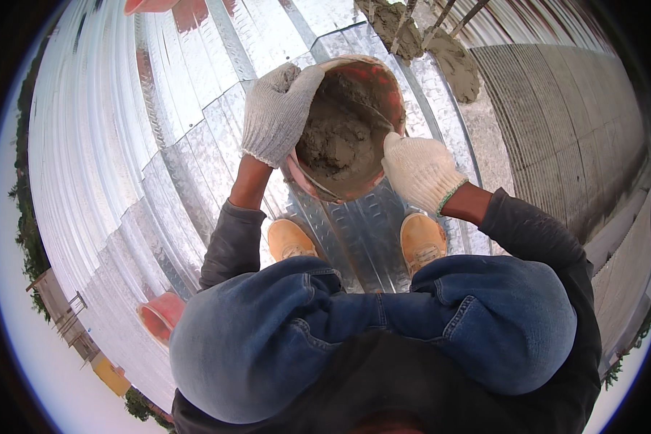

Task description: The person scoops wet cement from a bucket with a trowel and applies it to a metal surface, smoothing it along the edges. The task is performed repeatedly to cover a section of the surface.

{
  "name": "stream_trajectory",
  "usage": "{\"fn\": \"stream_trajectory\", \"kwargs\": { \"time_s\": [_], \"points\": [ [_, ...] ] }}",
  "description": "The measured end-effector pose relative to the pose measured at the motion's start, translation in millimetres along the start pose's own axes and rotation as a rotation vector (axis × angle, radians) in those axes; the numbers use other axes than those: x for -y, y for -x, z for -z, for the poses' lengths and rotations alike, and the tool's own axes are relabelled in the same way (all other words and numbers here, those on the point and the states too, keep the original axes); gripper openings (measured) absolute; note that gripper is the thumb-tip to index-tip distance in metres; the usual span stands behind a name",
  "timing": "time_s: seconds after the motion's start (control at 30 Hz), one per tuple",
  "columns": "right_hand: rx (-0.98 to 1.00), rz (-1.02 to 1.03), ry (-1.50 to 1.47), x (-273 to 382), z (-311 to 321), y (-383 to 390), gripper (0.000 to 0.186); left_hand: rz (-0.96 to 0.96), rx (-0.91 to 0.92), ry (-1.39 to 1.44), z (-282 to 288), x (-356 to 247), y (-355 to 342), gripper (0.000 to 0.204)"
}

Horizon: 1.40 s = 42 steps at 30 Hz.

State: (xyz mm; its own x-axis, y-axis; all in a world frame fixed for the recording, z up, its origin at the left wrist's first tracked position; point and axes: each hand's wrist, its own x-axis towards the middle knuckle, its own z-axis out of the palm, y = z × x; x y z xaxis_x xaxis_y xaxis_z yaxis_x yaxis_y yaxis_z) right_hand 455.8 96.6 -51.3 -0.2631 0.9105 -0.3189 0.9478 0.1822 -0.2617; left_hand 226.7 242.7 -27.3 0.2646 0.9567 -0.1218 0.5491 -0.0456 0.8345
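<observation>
Between my two hands stands a reddish bucket, smeared with grey and tilted so that its mouth faces me. Wet grey mortar lies inside it. My left hand, in a grey knit glove, is closed on the bucket's left rim, with its fingers partly hidden. A cream knit glove covers my right hand, which is closed at the right rim. From its thumb a thin dark edge, perhaps the bucket's handle, runs across the opening; I cannot make out its full shape.
I squat on ribbed metal sheeting, my tan boots below the bucket. Mortar piles lie beside upright rods at the far right. A corrugated grey surface slopes off rightward. Another red bucket lies near my left knee.
</observation>
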Motion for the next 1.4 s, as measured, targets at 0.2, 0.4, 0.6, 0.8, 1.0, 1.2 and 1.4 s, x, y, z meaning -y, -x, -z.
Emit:
{"fn": "stream_trajectory", "kwargs": {
  "time_s": [0.2,0.4,0.6,0.8,1.0,1.2,1.4],
  "points": [
    [0.112,0.136,-0.013,12,23,37,0.024,0.025,-0.055,0.012,12,14,8,0.051],
    [0.402,-0.068,-0.737,12,50,14,0.041,0.009,-0.012,-0.036,4,-5,32,0.048],
    [0.564,-0.02,-0.483,-13,26,9,0.057,0.049,-0.003,0.018,0,-4,44,0.044],
    [0.235,-0.152,-0.188,-40,62,20,0.051,0.024,-0.028,0.031,7,-6,45,0.042],
    [0.443,0.027,-0.544,-13,-5,-4,0.049,0.025,-0.074,0.066,-7,-3,41,0.04],
    [0.359,0.091,-0.616,-9,-6,9,0.043,0.058,-0.12,0.039,3,4,36,0.041],
    [-0.119,0.19,0.022,-33,28,13,0.032,0.028,-0.162,0.07,1,14,31,0.05]
  ]
}}
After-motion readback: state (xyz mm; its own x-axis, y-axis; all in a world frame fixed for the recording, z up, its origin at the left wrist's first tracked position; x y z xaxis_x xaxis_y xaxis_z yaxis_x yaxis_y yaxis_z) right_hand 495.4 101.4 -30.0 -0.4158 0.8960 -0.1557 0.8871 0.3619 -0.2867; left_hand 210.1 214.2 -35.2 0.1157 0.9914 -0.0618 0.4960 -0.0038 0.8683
